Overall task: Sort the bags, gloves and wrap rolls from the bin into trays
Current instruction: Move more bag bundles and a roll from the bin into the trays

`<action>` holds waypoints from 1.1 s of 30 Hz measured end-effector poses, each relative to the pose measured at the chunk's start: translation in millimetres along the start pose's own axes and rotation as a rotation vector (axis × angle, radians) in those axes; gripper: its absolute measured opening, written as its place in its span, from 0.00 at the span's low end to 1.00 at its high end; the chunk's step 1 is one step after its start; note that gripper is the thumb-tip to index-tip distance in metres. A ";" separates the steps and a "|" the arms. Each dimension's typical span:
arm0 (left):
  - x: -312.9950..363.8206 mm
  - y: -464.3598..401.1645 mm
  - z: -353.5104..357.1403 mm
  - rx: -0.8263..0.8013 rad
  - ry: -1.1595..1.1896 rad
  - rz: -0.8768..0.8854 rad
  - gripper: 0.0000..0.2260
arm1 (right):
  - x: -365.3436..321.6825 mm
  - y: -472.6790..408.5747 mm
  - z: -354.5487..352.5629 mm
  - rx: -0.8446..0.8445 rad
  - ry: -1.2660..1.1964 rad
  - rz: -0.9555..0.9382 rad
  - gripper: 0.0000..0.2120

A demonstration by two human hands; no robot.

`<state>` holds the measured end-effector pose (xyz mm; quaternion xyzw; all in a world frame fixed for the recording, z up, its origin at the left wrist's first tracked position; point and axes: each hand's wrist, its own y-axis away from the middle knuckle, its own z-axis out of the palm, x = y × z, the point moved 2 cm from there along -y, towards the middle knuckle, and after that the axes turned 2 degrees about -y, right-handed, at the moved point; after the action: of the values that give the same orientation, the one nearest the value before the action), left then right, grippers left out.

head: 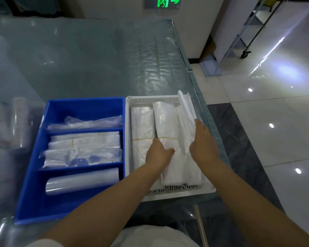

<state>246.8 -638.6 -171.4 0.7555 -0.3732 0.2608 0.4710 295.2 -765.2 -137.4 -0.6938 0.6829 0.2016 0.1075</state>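
Both hands are down in the white tray [169, 192], which sits on the tabletop [89, 65] right next to the blue divided tray [34, 175], touching or nearly so.

Left hand [158, 154] lies on the middle bag bundle [165, 122], fingers bent over its left edge and pushed into the gap beside the left bundle [142, 122]. Looks like a grip on that edge, tho the fingertips are hidden. Right hand [202, 139] is mostly flat, fingers fairly straight, pressing the right-hand stack of bags [185, 107] against the tray's right wall. That stack is tilted, its far end sticking up over the rim.

Blue tray already holds sorted stuff: clear packets [89, 122] in the far compartment, banded flat packs [84, 148] in the middle, a wrap roll [82, 181] in the near one. More rolls [21, 122] sit blurred at far left.

My read: the step is squaring 3 bundles side by side so they fit. To do it well:
- Hold the mid bundle down w/ the left hand so it doesn't ride up while the right pushes.
- Press low on the right stack, near its middle, not the top; plastic is slick and the sheets will fan out.
- Get the raised far end down inside the rim before letting go, else it'll likely slide off the tray twd the tabletop edge, which is close on that side.
- Mind the thin yellow bands [168, 138]; dragging sideways could roll them off.
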 end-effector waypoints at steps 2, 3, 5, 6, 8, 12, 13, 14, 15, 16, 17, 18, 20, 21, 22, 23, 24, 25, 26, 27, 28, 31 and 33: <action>1.0 -2.2 1.4 -0.008 -0.040 -0.002 0.22 | 2.8 0.5 1.5 -0.002 -0.006 -0.013 0.29; 2.0 -1.7 1.2 -0.008 -0.067 0.007 0.22 | 3.7 1.2 1.3 -0.003 -0.003 -0.019 0.29; 3.2 3.6 0.0 0.013 -0.119 0.046 0.24 | 4.7 3.1 -0.1 -0.003 -0.001 -0.030 0.29; 2.5 7.9 -0.9 0.049 -0.171 0.092 0.27 | 5.0 4.2 -0.8 -0.001 -0.005 -0.037 0.29; 0.4 15.3 -2.2 0.158 -0.367 0.244 0.34 | 4.1 7.2 -2.9 -0.005 -0.010 -0.056 0.29; -15.0 4.8 6.1 0.070 -0.792 0.526 0.32 | 2.7 7.6 -4.2 -0.016 0.014 -0.073 0.29; -20.5 1.4 10.5 0.036 -0.865 0.552 0.32 | 3.0 7.2 -4.3 -0.018 0.020 -0.071 0.29; -24.3 -0.3 15.3 0.021 -0.908 0.560 0.33 | 3.0 6.6 -4.3 -0.021 0.025 -0.066 0.29; -26.1 -0.2 21.2 0.015 -0.914 0.559 0.35 | 2.8 6.0 -4.5 -0.026 0.029 -0.060 0.29; -26.1 1.2 27.2 0.007 -0.895 0.556 0.37 | 2.2 5.5 -4.6 -0.031 0.030 -0.054 0.29; -26.1 2.7 32.7 -0.004 -0.880 0.543 0.39 | 1.3 5.2 -5.1 -0.038 0.030 -0.050 0.29; -25.6 3.3 35.9 -0.015 -0.871 0.528 0.40 | -0.3 5.3 -6.1 -0.045 0.032 -0.047 0.30; -21.1 3.0 31.8 -0.022 -0.824 0.516 0.37 | -3.6 6.9 -8.6 -0.055 0.034 -0.060 0.29; -17.3 2.5 25.6 -0.009 -0.744 0.506 0.33 | -5.6 9.0 -9.6 -0.066 0.026 -0.084 0.29; -12.7 2.5 18.0 0.024 -0.598 0.485 0.28 | -9.0 12.3 -9.4 -0.091 0.008 -0.121 0.30; -6.8 3.4 8.5 0.064 -0.391 0.436 0.24 | -13.9 17.1 -8.2 -0.131 -0.022 -0.172 0.30; -1.0 3.7 -2.2 0.091 -0.173 0.355 0.21 | -19.7 22.5 -4.8 -0.186 -0.075 -0.221 0.29; 3.9 2.8 -10.7 0.085 0.029 0.256 0.18 | -25.3 27.6 -0.8 -0.247 -0.142 -0.255 0.27; 7.3 0.5 -17.0 0.068 0.171 0.171 0.15 | -29.8 31.5 4.0 -0.301 -0.201 -0.269 0.25; 9.3 -2.0 -23.2 0.068 0.217 0.110 0.12 | -32.6 34.6 8.0 -0.334 -0.223 -0.277 0.23; 10.7 -4.2 -29.4 0.082 0.190 0.080 0.11 | -33.8 36.1 10.4 -0.337 -0.208 -0.282 0.21; 7.7 -9.0 -45.0 0.138 0.052 0.038 0.16 | -29.1 33.0 8.8 -0.224 -0.139 -0.283 0.15; 5.3 -10.3 -54.2 0.171 0.020 0.030 0.16 | -24.2 29.4 6.2 -0.156 -0.128 -0.281 0.13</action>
<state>255.9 -588.3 -150.0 0.7845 -0.3563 0.3063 0.4047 265.7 -742.0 -128.9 -0.7746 0.5531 0.2807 0.1236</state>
